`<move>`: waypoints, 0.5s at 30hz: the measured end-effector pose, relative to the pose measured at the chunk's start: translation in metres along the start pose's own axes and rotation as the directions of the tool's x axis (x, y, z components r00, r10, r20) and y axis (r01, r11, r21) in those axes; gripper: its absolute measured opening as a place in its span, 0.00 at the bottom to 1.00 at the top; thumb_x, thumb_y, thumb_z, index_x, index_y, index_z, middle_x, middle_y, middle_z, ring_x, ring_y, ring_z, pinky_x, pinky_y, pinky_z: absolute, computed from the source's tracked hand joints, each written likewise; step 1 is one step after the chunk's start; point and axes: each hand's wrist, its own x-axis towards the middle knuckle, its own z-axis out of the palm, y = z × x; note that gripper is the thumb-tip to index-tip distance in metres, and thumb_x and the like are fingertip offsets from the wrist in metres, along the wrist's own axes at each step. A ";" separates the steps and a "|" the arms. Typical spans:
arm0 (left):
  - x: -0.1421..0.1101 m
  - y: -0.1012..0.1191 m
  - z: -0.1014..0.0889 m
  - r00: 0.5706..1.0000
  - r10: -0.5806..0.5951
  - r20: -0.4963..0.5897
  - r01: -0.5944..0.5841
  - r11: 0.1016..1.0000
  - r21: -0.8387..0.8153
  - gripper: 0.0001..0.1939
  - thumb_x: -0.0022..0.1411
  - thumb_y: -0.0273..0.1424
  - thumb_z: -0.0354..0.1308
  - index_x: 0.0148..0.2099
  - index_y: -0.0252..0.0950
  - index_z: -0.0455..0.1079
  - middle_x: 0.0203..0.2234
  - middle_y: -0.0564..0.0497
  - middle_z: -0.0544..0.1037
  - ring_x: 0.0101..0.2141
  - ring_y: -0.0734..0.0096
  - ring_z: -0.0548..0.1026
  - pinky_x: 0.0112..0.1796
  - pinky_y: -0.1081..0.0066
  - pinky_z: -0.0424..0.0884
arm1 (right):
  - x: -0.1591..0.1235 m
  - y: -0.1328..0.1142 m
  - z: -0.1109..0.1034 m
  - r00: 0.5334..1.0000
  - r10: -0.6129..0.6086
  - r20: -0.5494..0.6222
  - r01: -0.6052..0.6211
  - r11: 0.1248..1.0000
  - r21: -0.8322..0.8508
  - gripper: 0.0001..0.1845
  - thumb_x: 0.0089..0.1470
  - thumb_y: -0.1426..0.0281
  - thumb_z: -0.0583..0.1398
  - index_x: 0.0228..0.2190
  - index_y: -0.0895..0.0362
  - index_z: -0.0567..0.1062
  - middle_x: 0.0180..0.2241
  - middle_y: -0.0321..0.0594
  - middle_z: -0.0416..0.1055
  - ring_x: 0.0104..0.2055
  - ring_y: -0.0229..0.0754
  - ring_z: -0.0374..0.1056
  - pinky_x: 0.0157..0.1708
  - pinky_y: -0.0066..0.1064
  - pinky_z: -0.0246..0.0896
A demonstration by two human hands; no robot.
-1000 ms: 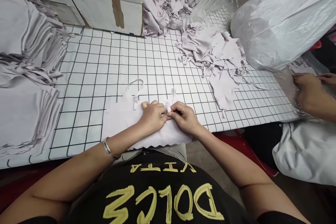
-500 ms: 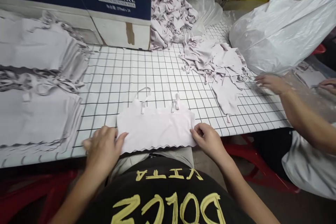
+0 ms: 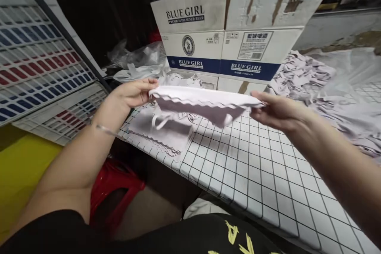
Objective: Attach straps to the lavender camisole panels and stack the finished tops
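Note:
Stretched between my hands in the air is a pale lilac camisole top [image 3: 202, 97] with a wavy hem and thin straps hanging below. My left hand [image 3: 135, 91] pinches one end of it, and my right hand [image 3: 270, 109] grips the other end between thumb and fingers. Beneath it, on the checked tabletop [image 3: 238, 166], lies a stack of the same tops [image 3: 160, 137] with scalloped edges, partly hidden by the held one.
A white and blue beer carton [image 3: 220, 47] stands behind the stack. Loose lilac garments [image 3: 303, 73] are heaped at right. Clear plastic bags [image 3: 139, 57] lie at the back left. Plastic crates [image 3: 38, 51] stand at far left, above a red stool [image 3: 116, 190].
My view has swung left, toward the stack. The camisole top has been lifted off the table edge and carried left, held at both ends.

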 end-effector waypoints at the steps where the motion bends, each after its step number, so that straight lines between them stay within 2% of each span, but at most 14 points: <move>1: 0.011 0.012 -0.019 0.998 0.018 -0.055 -0.017 1.000 0.016 0.10 0.52 0.15 0.61 0.37 0.30 0.68 0.28 0.49 0.75 0.26 0.74 0.75 0.28 0.75 0.73 | 0.019 -0.003 0.023 0.999 -0.030 0.027 0.030 1.000 -0.010 0.06 0.57 0.79 0.58 0.29 0.60 0.72 0.24 0.37 0.67 0.20 0.28 0.63 0.18 0.17 0.66; 3: 0.027 0.023 -0.052 0.987 0.039 -0.153 -0.029 0.997 0.067 0.11 0.56 0.15 0.58 0.41 0.30 0.69 0.32 0.49 0.76 0.31 0.75 0.75 0.32 0.75 0.72 | 0.050 0.001 0.062 0.996 -0.060 0.065 0.063 0.997 -0.046 0.04 0.57 0.79 0.59 0.31 0.61 0.72 0.22 0.35 0.66 0.18 0.27 0.61 0.18 0.17 0.66; 4: 0.032 0.023 -0.066 0.981 0.039 -0.190 -0.021 0.995 0.094 0.11 0.57 0.15 0.56 0.42 0.29 0.70 0.33 0.49 0.76 0.32 0.75 0.75 0.33 0.74 0.71 | 0.061 0.010 0.076 0.995 -0.053 0.087 0.059 0.995 -0.075 0.03 0.57 0.79 0.60 0.32 0.61 0.73 0.22 0.35 0.67 0.18 0.27 0.61 0.18 0.17 0.66; 6: 0.037 0.007 -0.091 0.970 -0.020 -0.244 0.059 0.987 0.152 0.12 0.56 0.15 0.56 0.43 0.28 0.72 0.34 0.47 0.76 0.31 0.76 0.73 0.32 0.72 0.69 | 0.076 0.040 0.095 0.990 0.003 0.138 0.015 0.991 -0.131 0.02 0.56 0.77 0.62 0.34 0.61 0.73 0.23 0.37 0.70 0.18 0.28 0.62 0.18 0.17 0.66; 9: 0.037 -0.042 -0.121 0.929 -0.197 -0.313 0.271 0.938 0.214 0.18 0.44 0.14 0.62 0.40 0.30 0.74 0.29 0.47 0.77 0.25 0.76 0.71 0.27 0.73 0.68 | 0.080 0.105 0.105 0.966 0.172 0.193 -0.135 0.972 -0.191 0.01 0.57 0.77 0.60 0.34 0.62 0.73 0.22 0.39 0.72 0.18 0.30 0.65 0.18 0.18 0.67; 11: 0.031 -0.076 -0.137 0.894 -0.301 -0.332 0.388 0.891 0.236 0.21 0.40 0.15 0.64 0.40 0.31 0.74 0.27 0.49 0.77 0.24 0.74 0.71 0.25 0.73 0.69 | 0.076 0.147 0.106 0.936 0.296 0.190 -0.248 0.939 -0.240 0.03 0.58 0.78 0.58 0.35 0.62 0.73 0.23 0.41 0.73 0.19 0.32 0.68 0.19 0.20 0.69; 13: 0.019 -0.101 -0.148 0.879 -0.345 -0.328 0.432 0.869 0.243 0.22 0.40 0.18 0.65 0.42 0.31 0.73 0.27 0.50 0.77 0.25 0.71 0.73 0.27 0.72 0.70 | 0.072 0.177 0.106 0.918 0.359 0.170 -0.304 0.910 -0.282 0.04 0.58 0.78 0.58 0.35 0.62 0.72 0.21 0.41 0.73 0.19 0.33 0.69 0.20 0.21 0.69; 15: 0.004 -0.112 -0.151 0.877 -0.329 -0.350 0.439 0.846 0.304 0.21 0.43 0.20 0.65 0.43 0.30 0.73 0.27 0.50 0.77 0.26 0.70 0.74 0.28 0.72 0.71 | 0.070 0.196 0.107 0.921 0.357 0.156 -0.294 0.899 -0.324 0.03 0.58 0.77 0.58 0.35 0.61 0.72 0.20 0.40 0.72 0.20 0.34 0.69 0.21 0.23 0.69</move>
